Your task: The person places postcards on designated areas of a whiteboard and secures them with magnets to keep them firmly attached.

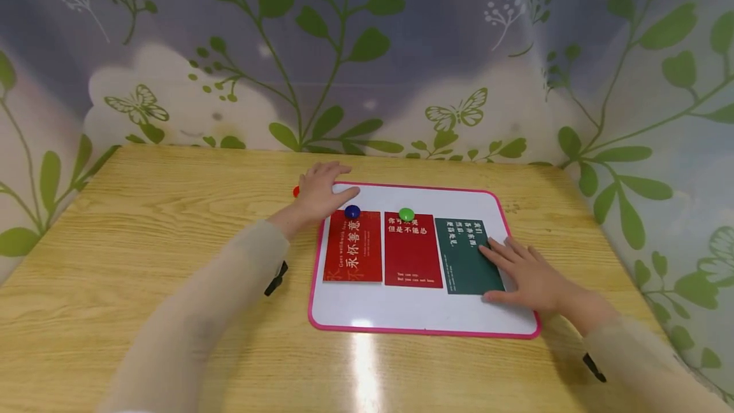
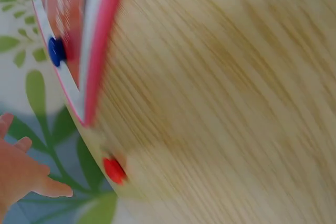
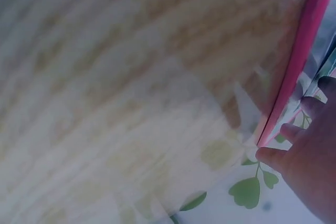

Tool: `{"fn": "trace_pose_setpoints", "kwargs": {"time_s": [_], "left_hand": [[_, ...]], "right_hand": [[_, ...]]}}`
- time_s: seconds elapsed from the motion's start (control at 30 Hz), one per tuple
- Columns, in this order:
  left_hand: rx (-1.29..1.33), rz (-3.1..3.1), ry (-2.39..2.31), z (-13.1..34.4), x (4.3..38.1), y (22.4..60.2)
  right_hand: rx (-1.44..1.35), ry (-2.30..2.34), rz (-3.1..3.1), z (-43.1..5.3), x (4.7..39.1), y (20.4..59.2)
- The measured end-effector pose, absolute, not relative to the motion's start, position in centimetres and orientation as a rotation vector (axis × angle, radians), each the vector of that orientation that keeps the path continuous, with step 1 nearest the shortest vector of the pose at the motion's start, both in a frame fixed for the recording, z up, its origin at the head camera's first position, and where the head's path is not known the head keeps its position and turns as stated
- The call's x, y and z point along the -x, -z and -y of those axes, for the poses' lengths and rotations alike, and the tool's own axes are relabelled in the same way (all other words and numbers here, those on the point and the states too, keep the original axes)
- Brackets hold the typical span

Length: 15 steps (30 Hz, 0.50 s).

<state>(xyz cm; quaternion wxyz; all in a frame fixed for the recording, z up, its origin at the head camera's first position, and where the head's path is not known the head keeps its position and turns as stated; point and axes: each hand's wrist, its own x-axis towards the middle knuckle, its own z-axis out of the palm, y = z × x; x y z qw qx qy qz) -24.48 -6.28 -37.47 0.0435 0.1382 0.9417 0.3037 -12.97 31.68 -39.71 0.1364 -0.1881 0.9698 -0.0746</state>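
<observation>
A whiteboard with a pink rim (image 1: 424, 331) lies on the table, bearing three cards in a row. The left red card (image 1: 352, 253) has a blue round magnet (image 1: 352, 211) at its top edge. On the middle red card (image 1: 413, 257) sits a green magnet (image 1: 406, 214). The dark green card (image 1: 467, 260) carries no magnet. My right hand (image 1: 530, 276) has its fingers spread at that card's right edge, fingertips over it. Over the board's upper left corner is my left hand (image 1: 321, 193), fingers extended, holding nothing visible. Beside it, a red magnet (image 2: 114, 170) lies on the table, partly hidden in the head view.
The wooden table (image 1: 172, 228) extends around the board on all sides. Behind it and at the right hangs a curtain (image 1: 401, 81) printed with green leaves and butterflies, reaching the table's edges. Dark straps (image 1: 276, 278) show at both wrists.
</observation>
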Motion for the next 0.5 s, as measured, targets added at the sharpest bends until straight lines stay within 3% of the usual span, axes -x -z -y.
{"fn": "trace_pose_setpoints", "kwargs": {"time_s": [0.5], "left_hand": [[-0.282,-2.998,-0.61,12.8,25.5,39.3]], "right_hand": [[0.498,0.199,-2.843,-31.0,13.0,39.7]]}}
